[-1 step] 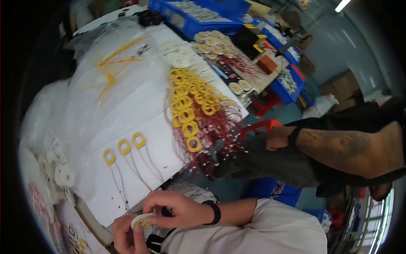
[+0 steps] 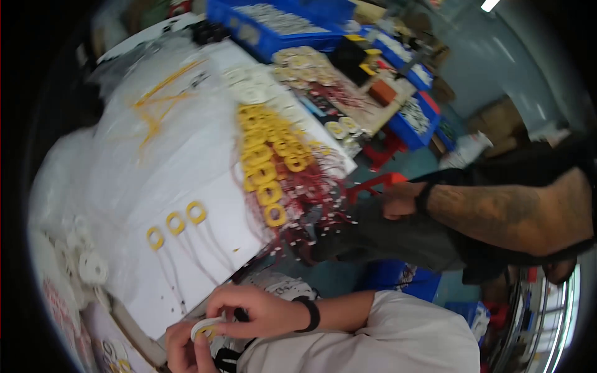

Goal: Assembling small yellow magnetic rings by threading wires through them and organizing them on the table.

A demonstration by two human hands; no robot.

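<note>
Low in the view, close to my body, a white plastic ring (image 2: 198, 327) with a yellow ring inside it is pinched between both hands. My left hand (image 2: 181, 351) grips it from the left, thumb across its face. From the right, my right hand (image 2: 252, 311) closes its thumb and finger on the upper edge. Just beyond, three yellow wired rings (image 2: 176, 223) lie in a row on the white table (image 2: 208, 183), their thin leads trailing toward me. To their right spreads a large pile of yellow wired rings (image 2: 264, 171) with reddish wires.
White rings (image 2: 93, 267) lie in clear plastic at the left. Yellow strips (image 2: 165, 87) rest on a plastic sheet. Blue bins (image 2: 280, 28) of white parts stand at the back. A co-worker's forearm (image 2: 491, 214) and dark-clothed legs are at the right, beside the table.
The scene has shifted slightly left in the view. Both hands keep the same hold on the white ring.
</note>
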